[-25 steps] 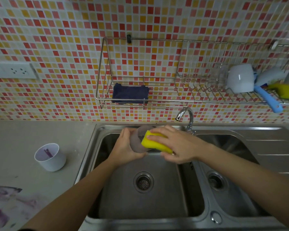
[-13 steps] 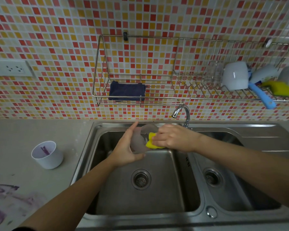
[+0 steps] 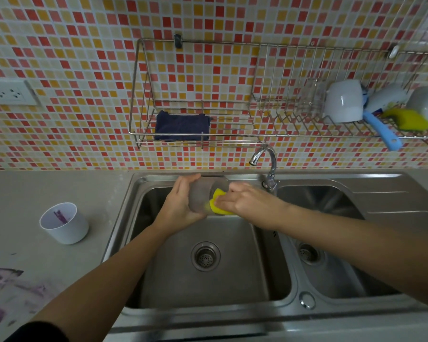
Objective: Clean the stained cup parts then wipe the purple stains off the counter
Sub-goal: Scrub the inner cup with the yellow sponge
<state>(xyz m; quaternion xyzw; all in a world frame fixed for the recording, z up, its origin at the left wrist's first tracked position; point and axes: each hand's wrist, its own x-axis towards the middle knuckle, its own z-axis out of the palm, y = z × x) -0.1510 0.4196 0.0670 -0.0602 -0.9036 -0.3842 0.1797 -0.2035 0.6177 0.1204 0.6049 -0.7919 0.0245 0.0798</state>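
Observation:
Over the left sink basin, my left hand grips a translucent grey cup part lying on its side with the mouth to the right. My right hand holds a yellow sponge pushed into that mouth; part of the sponge is hidden by my fingers. A white cup with purple stains inside stands upright on the counter left of the sink. Purple stains smear the counter at the lower left.
The tap curves over the divider behind my right hand. A wall rack holds a folded dark blue cloth; further right are white cups, a blue-handled tool and another yellow sponge. The right basin lies beside.
My right hand has pushed the sponge from the outside of the cup part into its mouth. Both hands have shifted slightly toward the back of the basin.

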